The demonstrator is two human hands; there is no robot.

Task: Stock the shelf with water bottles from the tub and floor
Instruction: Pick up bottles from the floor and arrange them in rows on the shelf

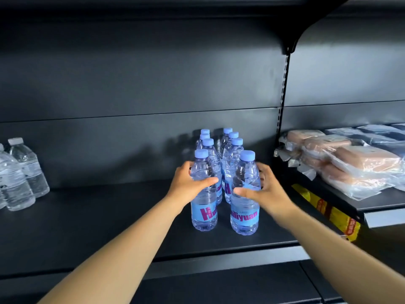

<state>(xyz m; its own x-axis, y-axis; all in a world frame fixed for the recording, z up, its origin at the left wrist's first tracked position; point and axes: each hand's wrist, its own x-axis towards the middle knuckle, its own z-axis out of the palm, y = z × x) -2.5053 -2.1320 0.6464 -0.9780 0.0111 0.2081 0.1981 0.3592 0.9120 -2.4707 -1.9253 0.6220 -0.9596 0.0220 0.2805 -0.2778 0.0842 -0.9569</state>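
Note:
Two rows of blue-capped, blue-labelled water bottles stand upright on the dark shelf, running from front to back. My left hand wraps around the front bottle of the left row, fingers across its upper body. My right hand holds the front bottle of the right row the same way. Both front bottles rest on the shelf surface. Several more bottles stand close behind them. No tub or floor shows in this view.
Clear bottles with white caps stand at the shelf's far left. On the adjoining right shelf lie plastic-wrapped packs, with a yellow price strip on its edge. An upright post divides the two bays. Bare shelf lies between the bottle groups.

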